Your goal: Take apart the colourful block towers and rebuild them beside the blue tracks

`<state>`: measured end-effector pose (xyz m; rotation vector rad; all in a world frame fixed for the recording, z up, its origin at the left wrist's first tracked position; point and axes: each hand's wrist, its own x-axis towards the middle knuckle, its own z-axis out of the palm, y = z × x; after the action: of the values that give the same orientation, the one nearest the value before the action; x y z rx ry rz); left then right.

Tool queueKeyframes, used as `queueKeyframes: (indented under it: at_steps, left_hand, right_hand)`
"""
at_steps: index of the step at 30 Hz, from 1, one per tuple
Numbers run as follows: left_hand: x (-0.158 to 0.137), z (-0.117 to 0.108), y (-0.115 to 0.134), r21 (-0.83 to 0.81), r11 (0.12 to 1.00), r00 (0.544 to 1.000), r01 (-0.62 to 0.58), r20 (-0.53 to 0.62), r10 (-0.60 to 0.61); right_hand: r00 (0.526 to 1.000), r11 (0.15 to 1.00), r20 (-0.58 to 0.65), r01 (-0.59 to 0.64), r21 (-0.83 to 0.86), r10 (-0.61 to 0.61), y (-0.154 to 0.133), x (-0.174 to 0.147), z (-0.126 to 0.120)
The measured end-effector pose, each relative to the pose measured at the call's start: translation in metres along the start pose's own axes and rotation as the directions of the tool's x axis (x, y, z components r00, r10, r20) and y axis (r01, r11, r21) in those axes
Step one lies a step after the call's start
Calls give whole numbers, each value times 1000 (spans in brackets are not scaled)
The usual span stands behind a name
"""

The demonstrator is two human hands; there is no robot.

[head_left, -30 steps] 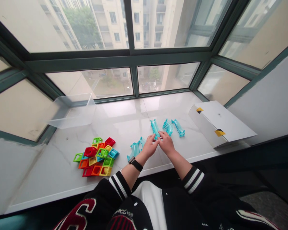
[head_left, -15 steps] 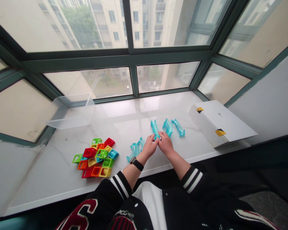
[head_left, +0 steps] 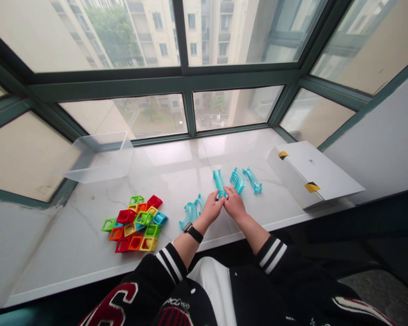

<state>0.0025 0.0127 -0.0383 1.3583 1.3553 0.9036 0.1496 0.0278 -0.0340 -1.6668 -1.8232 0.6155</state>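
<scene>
My left hand [head_left: 212,209] and my right hand [head_left: 234,203] meet at the near end of a straight, see-through blue track piece [head_left: 219,179]. Fingers of both hands are closed around that end, which they partly hide; the far end points toward the window. Just right of it lie a curved blue track piece [head_left: 238,180] and another straight blue piece [head_left: 253,180], set at a slant. More blue track pieces [head_left: 190,213] rest beside my left wrist, partly covered by it.
Left of my arms lies a pile of red, green, yellow, orange and blue hollow blocks [head_left: 136,226]. A clear plastic bin [head_left: 102,165] stands at the back left. A white box [head_left: 313,174] with yellow-black tape is on the right. Windows border the white ledge [head_left: 170,167].
</scene>
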Motion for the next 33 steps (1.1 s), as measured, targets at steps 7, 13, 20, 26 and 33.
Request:
queueKeyframes:
  at_steps: [7, 13, 20, 26, 33]
  left_hand:
    - [-1, -1, -1, 3, 1000, 1000, -10, 0, 10]
    - [-1, 0, -2, 21, 999, 1000, -27, -12, 27]
    - [-1, 0, -2, 6, 1000, 1000, -2, -14, 2]
    - [-3, 0, -2, -26, 1000, 1000, 16, -12, -16]
    - [-9, -3, 2, -26, 998, 998, 56, -3, -57]
  right_hand:
    - [1000, 1000, -15, 17, 11, -17, 3, -1, 1]
    - [1000, 1000, 2, -9, -2, 9, 1, -2, 0]
    - [1000, 1000, 1, 1, 11, -1, 2, -3, 1]
    - [1000, 998, -1, -7, 60, 7, 2, -7, 2]
    - [999, 991, -30, -24, 131, 28, 6, -19, 1]
